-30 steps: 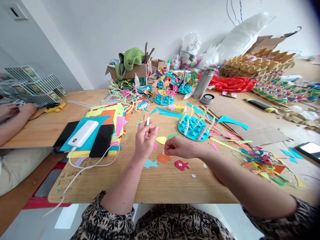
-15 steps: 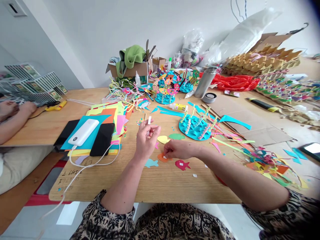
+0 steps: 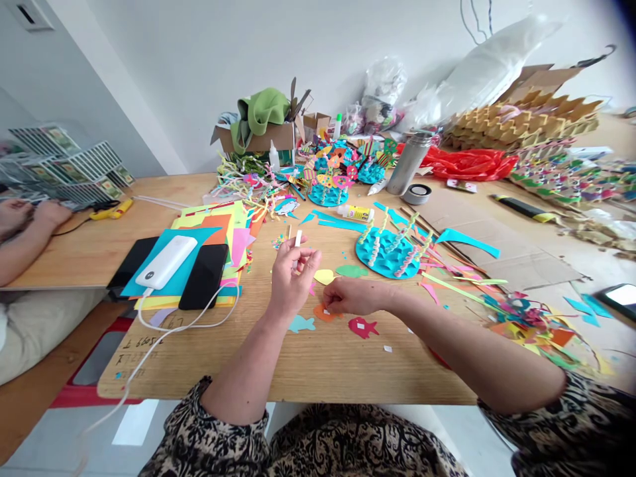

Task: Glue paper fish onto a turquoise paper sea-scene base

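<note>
My left hand (image 3: pixel 292 268) is closed around a narrow white strip (image 3: pixel 298 238) that sticks up between thumb and fingers. To its right, my right hand (image 3: pixel 348 296) has its fingertips pinched together over an orange paper fish (image 3: pixel 324 313), at a small white square on it; whatever is between the fingertips is hidden. A light blue paper fish (image 3: pixel 301 324) lies just in front. The red paper fish (image 3: pixel 362 327) carries a white square too. Beyond my right hand are a yellow paper fish (image 3: pixel 325 277) and a green one (image 3: pixel 351 271). A loose white square (image 3: pixel 387 348) lies on the table.
Right of centre stands a blue base (image 3: pixel 372 262) with twisted paper stems. Paper sheets (image 3: pixel 236 222), a phone (image 3: pixel 203 275) and a cabled white power bank (image 3: pixel 166 264) lie left. Farther back are a glue bottle (image 3: pixel 358 212) and a steel flask (image 3: pixel 408 165). Another person's arm (image 3: pixel 30 232) rests far left.
Almost nothing differs. Both hands keep their places, with only a very slight shift of my right forearm; the paper fish lie as before.
</note>
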`<state>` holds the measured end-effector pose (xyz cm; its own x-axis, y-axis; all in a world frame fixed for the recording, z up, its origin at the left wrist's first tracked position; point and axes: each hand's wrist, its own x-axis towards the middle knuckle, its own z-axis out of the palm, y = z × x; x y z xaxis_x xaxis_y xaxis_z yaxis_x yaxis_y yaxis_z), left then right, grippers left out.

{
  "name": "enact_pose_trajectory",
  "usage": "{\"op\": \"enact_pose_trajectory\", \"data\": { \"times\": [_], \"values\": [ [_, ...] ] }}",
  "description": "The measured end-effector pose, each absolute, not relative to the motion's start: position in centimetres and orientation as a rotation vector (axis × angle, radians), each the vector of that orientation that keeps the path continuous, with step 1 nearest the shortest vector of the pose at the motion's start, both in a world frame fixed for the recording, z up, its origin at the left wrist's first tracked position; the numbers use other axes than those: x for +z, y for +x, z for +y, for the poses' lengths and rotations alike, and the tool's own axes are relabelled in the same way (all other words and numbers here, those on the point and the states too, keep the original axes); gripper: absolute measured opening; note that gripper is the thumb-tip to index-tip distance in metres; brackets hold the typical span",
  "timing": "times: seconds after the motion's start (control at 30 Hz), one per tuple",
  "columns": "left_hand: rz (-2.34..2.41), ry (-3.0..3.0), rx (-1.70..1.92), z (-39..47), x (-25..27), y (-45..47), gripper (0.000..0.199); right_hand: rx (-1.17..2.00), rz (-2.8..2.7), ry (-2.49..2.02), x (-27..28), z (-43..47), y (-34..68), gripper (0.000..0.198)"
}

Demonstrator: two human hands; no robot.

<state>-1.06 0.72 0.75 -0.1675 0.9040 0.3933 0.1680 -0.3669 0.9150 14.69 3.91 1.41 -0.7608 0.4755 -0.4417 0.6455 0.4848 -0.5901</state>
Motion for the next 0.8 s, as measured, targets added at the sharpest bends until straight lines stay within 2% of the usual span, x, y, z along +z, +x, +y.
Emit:
{"op": "enact_pose_trajectory", "data": {
  "times": [0.3,0.8],
  "values": [
    [1.26,1.503,1.589,0.5,1.0,-1.0,0.018,-1.08,2.548,0.936,1.3,3.8,14.5,0.012],
    [1.228,1.517,1.585,0.7,0.6,-1.0,0.019,-0.637,2.487,1.065,1.7,3.4,12.9,0.021]
  ]
}}
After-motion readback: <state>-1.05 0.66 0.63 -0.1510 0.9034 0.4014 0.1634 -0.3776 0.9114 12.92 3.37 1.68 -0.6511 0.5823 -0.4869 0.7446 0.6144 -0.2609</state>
